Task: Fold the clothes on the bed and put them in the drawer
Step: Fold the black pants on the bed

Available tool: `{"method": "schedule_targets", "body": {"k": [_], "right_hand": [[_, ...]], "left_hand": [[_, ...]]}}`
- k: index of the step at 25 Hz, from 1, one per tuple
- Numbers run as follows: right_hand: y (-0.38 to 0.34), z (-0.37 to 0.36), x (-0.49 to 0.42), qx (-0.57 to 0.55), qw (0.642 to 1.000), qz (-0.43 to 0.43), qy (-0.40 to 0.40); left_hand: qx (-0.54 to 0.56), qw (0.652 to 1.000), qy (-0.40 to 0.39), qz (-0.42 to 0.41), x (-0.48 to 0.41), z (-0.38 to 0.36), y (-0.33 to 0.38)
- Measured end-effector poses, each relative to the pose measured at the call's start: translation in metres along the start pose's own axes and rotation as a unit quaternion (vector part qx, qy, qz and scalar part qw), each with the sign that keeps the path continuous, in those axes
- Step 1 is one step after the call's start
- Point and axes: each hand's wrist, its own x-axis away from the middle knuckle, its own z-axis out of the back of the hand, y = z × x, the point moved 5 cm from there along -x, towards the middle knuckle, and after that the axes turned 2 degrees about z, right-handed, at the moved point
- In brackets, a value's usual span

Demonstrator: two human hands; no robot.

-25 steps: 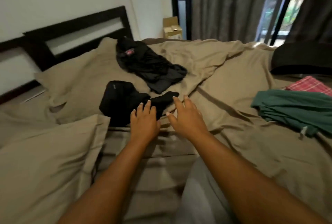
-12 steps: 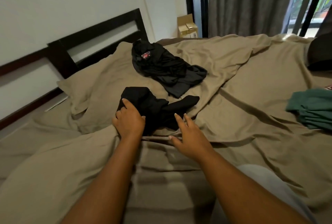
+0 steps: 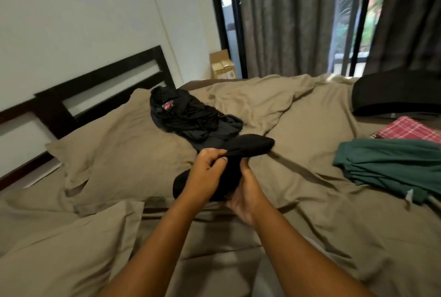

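Together my left hand (image 3: 207, 172) and right hand (image 3: 247, 193) gripped the small black cloth garment (image 3: 253, 145), its long axis slanting up-right, just before the crumpled black shirt (image 3: 188, 117).

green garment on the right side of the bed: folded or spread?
Folded. The green garment lies flat, with several stacked layer edges showing along its near left side.
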Motion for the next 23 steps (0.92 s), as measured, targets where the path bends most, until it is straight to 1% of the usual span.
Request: {"method": "schedule_targets", "body": {"k": [1,2,3,6,8,10,11,13,14,15,17,18,19,21,23], "right_hand": [[-0.022,0.009,0.015,-0.051,0.998,0.021,0.0],[-0.046,0.02,0.03,-0.073,0.996,0.055,0.001],[-0.074,0.036,0.048,-0.069,0.993,0.098,0.013],[-0.14,0.071,0.089,0.012,0.974,0.222,0.046],[-0.19,0.086,0.127,0.091,0.945,0.3,0.094],[-0.237,0.085,0.173,0.189,0.904,0.36,0.134],[-0.259,0.08,0.196,0.234,0.882,0.383,0.14],[-0.296,0.062,0.244,0.304,0.847,0.417,0.127],[-0.314,0.051,0.269,0.345,0.822,0.435,0.123],[-0.331,0.043,0.289,0.394,0.787,0.456,0.129],[-0.362,0.031,0.33,0.5,0.689,0.492,0.18],[-0.377,0.026,0.353,0.535,0.641,0.507,0.216],[-0.39,0.027,0.366,0.552,0.611,0.51,0.25],[-0.407,0.029,0.389,0.555,0.597,0.503,0.288],[-0.417,0.027,0.407,0.549,0.61,0.495,0.285]], "left_hand": [[0.019,0.999,-0.044,-0.014,0.007,-0.021,0.02],[0.042,0.996,-0.08,-0.024,0.014,-0.036,0.036],[0.071,0.99,-0.115,-0.032,0.019,-0.052,0.054],[0.127,0.97,-0.209,-0.013,0.027,-0.082,0.082],[0.17,0.954,-0.245,-0.01,0.034,-0.107,0.107],[0.224,0.941,-0.252,-0.023,0.037,-0.129,0.143],[0.239,0.935,-0.258,-0.039,0.036,-0.139,0.162],[0.253,0.924,-0.274,-0.086,0.038,-0.152,0.206],[0.262,0.917,-0.284,-0.103,0.037,-0.156,0.228],[0.265,0.909,-0.299,-0.115,0.037,-0.159,0.248],[0.248,0.903,-0.319,-0.148,0.041,-0.163,0.287],[0.241,0.902,-0.317,-0.168,0.043,-0.165,0.31],[0.242,0.903,-0.306,-0.178,0.043,-0.166,0.325],[0.255,0.903,-0.283,-0.197,0.046,-0.165,0.355],[0.292,0.891,-0.286,-0.195,0.06,-0.162,0.383]]}}
